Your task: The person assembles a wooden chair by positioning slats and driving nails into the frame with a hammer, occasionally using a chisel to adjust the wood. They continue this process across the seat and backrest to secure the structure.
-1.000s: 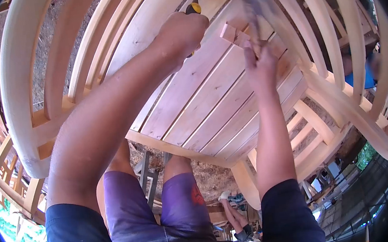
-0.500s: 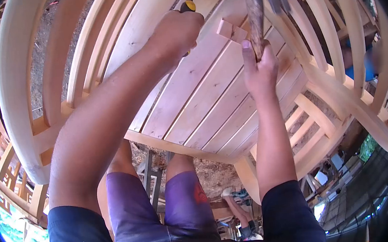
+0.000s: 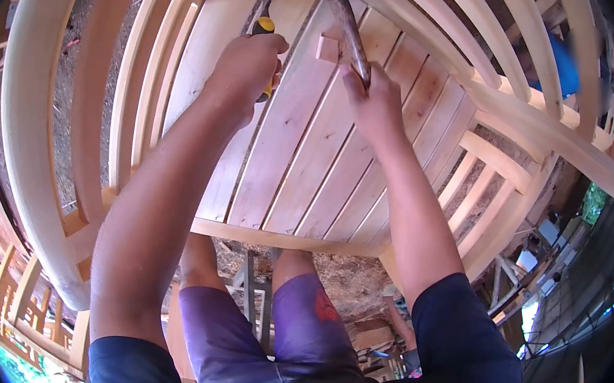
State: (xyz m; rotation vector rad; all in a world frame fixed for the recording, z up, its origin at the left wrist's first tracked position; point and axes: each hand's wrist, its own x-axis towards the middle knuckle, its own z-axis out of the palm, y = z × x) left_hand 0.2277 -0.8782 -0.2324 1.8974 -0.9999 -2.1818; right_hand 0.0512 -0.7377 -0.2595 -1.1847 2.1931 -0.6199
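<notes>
Up close, the left hand (image 3: 245, 67) is clamped around a yellow-handled chisel (image 3: 262, 26); most of the handle is hidden in the fist, and the blade tip near the top edge is hard to make out. The right hand (image 3: 372, 102) is closed on the shaft of a hammer (image 3: 349, 34), whose head stands above a small wooden block (image 3: 327, 47) on the slatted chair seat (image 3: 295, 148).

No legible text, numbers or brands. Red emblem (image 3: 324, 305) on purple shorts (image 3: 221, 335), 6 o'clock: shape only, unreadable. Yellow tool handle (image 3: 263, 25), 12 o'clock: any marking too small to tell.
</notes>
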